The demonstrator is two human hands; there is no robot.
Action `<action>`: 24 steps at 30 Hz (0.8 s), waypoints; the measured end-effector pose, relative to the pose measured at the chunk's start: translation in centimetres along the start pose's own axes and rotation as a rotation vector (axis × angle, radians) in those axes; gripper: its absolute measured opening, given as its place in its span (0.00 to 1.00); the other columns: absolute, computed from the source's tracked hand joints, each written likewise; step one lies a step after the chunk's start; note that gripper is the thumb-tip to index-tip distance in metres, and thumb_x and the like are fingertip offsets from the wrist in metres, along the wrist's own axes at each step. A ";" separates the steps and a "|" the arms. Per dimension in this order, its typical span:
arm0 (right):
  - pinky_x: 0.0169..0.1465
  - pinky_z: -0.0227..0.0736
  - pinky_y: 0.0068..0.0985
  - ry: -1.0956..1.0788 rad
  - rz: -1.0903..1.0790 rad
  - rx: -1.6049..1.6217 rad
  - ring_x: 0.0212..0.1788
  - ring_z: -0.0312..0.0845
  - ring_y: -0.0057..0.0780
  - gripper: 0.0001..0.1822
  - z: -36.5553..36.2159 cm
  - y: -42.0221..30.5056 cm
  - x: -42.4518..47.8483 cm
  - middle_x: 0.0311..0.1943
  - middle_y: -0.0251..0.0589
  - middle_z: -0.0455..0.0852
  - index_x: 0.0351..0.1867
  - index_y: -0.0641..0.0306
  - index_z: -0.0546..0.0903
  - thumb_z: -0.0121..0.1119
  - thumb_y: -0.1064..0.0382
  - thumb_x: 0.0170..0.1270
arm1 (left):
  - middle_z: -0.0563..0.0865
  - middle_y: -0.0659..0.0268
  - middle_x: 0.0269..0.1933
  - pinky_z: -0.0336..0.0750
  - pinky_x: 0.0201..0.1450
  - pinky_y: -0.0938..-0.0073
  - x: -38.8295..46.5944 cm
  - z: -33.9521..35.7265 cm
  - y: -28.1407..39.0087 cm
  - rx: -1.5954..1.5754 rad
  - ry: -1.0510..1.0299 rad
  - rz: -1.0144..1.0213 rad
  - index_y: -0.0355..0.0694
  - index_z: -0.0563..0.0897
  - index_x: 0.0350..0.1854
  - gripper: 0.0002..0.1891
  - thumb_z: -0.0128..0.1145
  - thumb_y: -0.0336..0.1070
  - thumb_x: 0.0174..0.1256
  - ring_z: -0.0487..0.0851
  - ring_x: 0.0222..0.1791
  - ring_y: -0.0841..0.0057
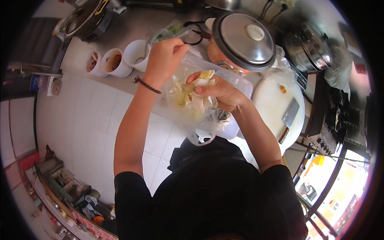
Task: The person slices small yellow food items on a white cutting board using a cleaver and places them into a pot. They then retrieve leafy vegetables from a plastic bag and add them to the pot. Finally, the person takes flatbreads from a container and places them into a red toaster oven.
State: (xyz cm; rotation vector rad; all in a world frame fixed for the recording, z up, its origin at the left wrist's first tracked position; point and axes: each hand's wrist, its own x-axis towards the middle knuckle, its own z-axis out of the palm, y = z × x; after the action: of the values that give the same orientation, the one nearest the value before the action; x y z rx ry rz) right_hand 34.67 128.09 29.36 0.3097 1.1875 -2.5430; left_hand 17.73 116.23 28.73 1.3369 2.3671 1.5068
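My left hand (166,60) is raised with its fingers curled around the rim of a thin clear plastic bag (192,64). In my right hand (226,93) is a small bunch of cut pale cabbage pieces (200,88), held between thumb and fingers just over the bag. More yellowish leaf pieces (180,97) show inside the bag, blurred by the plastic. A loop handle of the bag hangs towards my body. Under and behind the bag lies a translucent plastic tub (245,85), with something dark and leafy near its front; the bag partly hides it.
A rice cooker (240,42) with a metal lid stands behind the tub. To the right, a cleaver (291,112) rests on a round white cutting board (264,93). Several white containers (115,70) line the counter at the left. A stove (325,138) is far right.
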 end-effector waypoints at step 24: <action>0.52 0.78 0.31 1.904 -0.083 -0.853 0.43 0.85 0.37 0.17 -53.6 -19.1 -70.6 0.41 0.46 0.88 0.45 0.63 0.86 0.67 0.59 0.55 | 0.77 0.53 0.62 0.72 0.59 0.69 -4.7 12.6 18.8 0.380 0.250 -0.200 0.32 0.68 0.67 0.23 0.49 0.39 0.76 0.78 0.58 0.67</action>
State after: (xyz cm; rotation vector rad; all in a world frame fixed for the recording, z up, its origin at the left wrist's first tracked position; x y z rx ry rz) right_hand 96.19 194.61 31.86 2.5595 2.4329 -0.8235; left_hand 38.28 125.22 34.41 0.9632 2.9580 1.2802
